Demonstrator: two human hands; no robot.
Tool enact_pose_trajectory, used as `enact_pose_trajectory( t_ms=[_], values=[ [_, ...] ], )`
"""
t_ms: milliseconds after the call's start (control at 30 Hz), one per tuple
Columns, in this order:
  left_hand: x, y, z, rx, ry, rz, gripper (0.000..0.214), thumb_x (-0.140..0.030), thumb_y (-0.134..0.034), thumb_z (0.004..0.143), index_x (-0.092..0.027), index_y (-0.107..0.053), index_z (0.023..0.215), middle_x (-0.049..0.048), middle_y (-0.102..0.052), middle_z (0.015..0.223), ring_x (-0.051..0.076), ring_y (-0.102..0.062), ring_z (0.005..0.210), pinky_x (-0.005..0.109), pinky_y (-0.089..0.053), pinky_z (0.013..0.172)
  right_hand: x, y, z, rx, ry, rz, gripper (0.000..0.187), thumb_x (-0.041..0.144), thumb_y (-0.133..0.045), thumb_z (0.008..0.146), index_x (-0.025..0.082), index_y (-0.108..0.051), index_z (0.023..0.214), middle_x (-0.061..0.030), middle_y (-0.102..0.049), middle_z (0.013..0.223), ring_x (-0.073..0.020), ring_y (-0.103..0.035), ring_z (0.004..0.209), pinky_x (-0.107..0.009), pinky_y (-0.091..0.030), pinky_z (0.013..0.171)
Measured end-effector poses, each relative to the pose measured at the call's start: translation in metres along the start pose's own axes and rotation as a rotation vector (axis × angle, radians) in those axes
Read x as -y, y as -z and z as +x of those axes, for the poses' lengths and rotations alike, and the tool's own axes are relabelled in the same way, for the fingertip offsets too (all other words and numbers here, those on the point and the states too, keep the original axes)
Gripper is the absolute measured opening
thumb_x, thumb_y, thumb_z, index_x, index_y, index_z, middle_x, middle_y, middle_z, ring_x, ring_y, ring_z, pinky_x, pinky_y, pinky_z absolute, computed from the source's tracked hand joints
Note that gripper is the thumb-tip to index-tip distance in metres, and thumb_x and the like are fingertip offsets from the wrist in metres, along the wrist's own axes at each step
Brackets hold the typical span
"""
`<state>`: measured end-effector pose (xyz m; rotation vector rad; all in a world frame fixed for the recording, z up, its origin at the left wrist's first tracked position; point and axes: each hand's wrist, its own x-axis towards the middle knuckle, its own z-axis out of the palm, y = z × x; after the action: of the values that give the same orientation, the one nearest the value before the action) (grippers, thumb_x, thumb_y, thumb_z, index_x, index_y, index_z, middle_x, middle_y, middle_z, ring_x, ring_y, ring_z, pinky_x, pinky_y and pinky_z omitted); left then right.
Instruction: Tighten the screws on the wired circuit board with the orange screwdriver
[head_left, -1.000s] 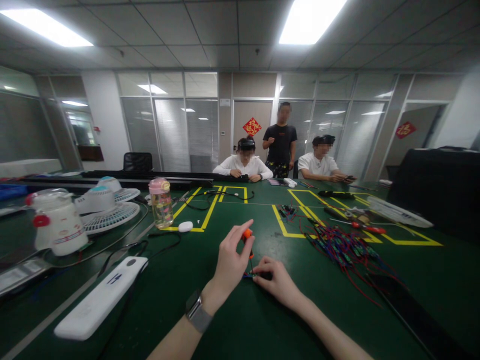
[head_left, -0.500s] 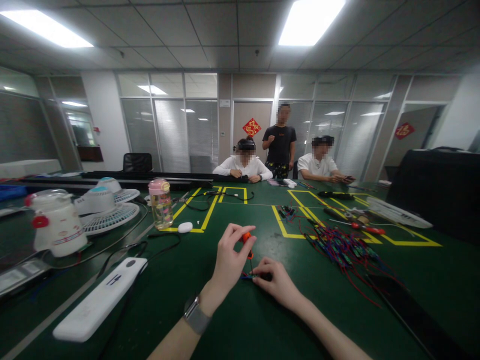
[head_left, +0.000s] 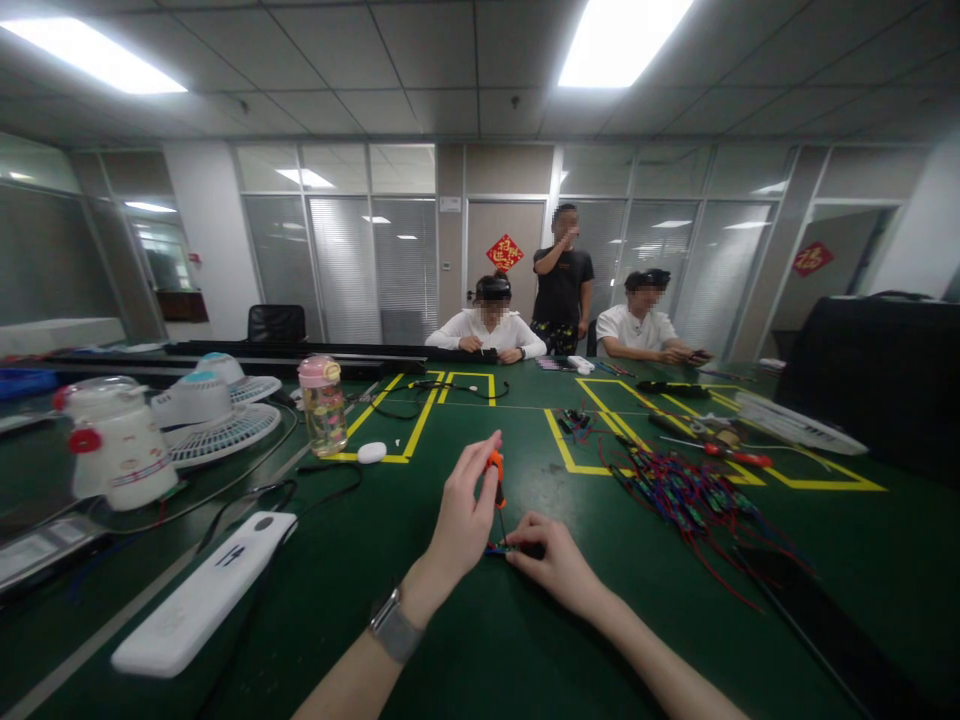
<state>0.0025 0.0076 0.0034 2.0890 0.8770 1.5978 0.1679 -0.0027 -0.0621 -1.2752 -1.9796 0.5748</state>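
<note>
My left hand (head_left: 466, 505), with a watch on its wrist, is closed on the orange handle of a screwdriver (head_left: 500, 492). The shaft points down, and its tip meets a small circuit board with wires (head_left: 495, 549) on the green table. From the right, my right hand (head_left: 553, 562) pinches the board's near edge between thumb and fingers. The fingers cover much of the board, so its details are hidden.
A heap of wired circuit boards (head_left: 686, 490) lies to the right, with a red-handled screwdriver (head_left: 739, 456) behind it. On the left are a white power bank-like bar (head_left: 202, 600), a pink-lidded bottle (head_left: 322, 405) and fans (head_left: 217, 425). Co-workers (head_left: 487, 325) are across the table.
The fingers of my left hand have straightened and drawn closer together along the screwdriver handle. My right hand stays on the board. The standing person has raised a hand toward the head.
</note>
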Motion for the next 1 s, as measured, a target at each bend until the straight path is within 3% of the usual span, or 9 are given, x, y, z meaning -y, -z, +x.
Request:
enact_pose_trajectory(
  t_ms=[200, 400, 567, 767, 933, 1000],
  values=[
    [-0.0048, 0.0012, 0.0005, -0.021, -0.002, 0.062, 0.027, -0.02, -0.06, 0.088, -0.023, -0.066, 0.114, 0.0027, -0.058, 0.091, 0.016, -0.06, 0.082, 0.029, -0.051, 0.077, 0.003, 0.0005, -0.0009, -0.003, -0.012, 0.004, 0.017, 0.009, -0.064, 0.077, 0.016, -0.078, 0.083, -0.0042, -0.063, 0.079, -0.016, -0.058, 0.073, -0.025, -0.044, 0.069],
    [-0.0056, 0.0028, 0.0009, 0.016, 0.002, -0.023, 0.034, -0.02, -0.042, 0.098, -0.022, -0.057, 0.128, 0.0065, -0.062, 0.107, 0.017, -0.061, 0.096, 0.029, -0.05, 0.084, 0.003, 0.0014, -0.0016, 0.003, -0.004, 0.002, 0.019, 0.008, -0.063, 0.077, 0.016, -0.079, 0.082, -0.0046, -0.064, 0.08, -0.0165, -0.059, 0.075, -0.025, -0.044, 0.069],
    [-0.0044, 0.0018, 0.0014, -0.038, -0.016, 0.043, 0.02, -0.021, -0.057, 0.09, -0.021, -0.069, 0.106, 0.0031, -0.059, 0.089, 0.015, -0.06, 0.08, 0.028, -0.05, 0.075, -0.0007, 0.0001, -0.0004, 0.012, -0.001, -0.022, 0.017, 0.009, -0.064, 0.078, 0.016, -0.079, 0.083, -0.0048, -0.064, 0.08, -0.0166, -0.059, 0.074, -0.025, -0.043, 0.068],
    [-0.0053, 0.0035, 0.0018, 0.008, -0.012, -0.016, 0.033, -0.019, -0.044, 0.096, -0.021, -0.059, 0.125, 0.0069, -0.061, 0.108, 0.017, -0.06, 0.098, 0.03, -0.049, 0.086, -0.0024, -0.0008, -0.0003, 0.004, 0.006, -0.003, 0.018, 0.008, -0.063, 0.077, 0.016, -0.079, 0.083, -0.0051, -0.064, 0.081, -0.0168, -0.059, 0.075, -0.025, -0.044, 0.069],
    [-0.0048, 0.003, 0.0019, -0.03, -0.034, 0.042, 0.021, -0.02, -0.058, 0.089, -0.02, -0.068, 0.107, 0.0033, -0.06, 0.091, 0.016, -0.06, 0.083, 0.028, -0.049, 0.077, -0.0026, -0.001, -0.0006, -0.003, -0.002, -0.002, 0.018, 0.009, -0.064, 0.077, 0.017, -0.079, 0.084, -0.0048, -0.064, 0.081, -0.0169, -0.059, 0.074, -0.026, -0.044, 0.069],
    [-0.005, 0.0029, 0.0014, -0.012, -0.022, 0.034, 0.023, -0.022, -0.057, 0.091, -0.021, -0.068, 0.111, 0.004, -0.059, 0.095, 0.016, -0.06, 0.085, 0.028, -0.049, 0.078, -0.0028, -0.0011, -0.0005, -0.002, -0.001, -0.002, 0.017, 0.01, -0.064, 0.077, 0.017, -0.079, 0.084, -0.0047, -0.064, 0.081, -0.0167, -0.059, 0.074, -0.026, -0.045, 0.07]
  ],
)
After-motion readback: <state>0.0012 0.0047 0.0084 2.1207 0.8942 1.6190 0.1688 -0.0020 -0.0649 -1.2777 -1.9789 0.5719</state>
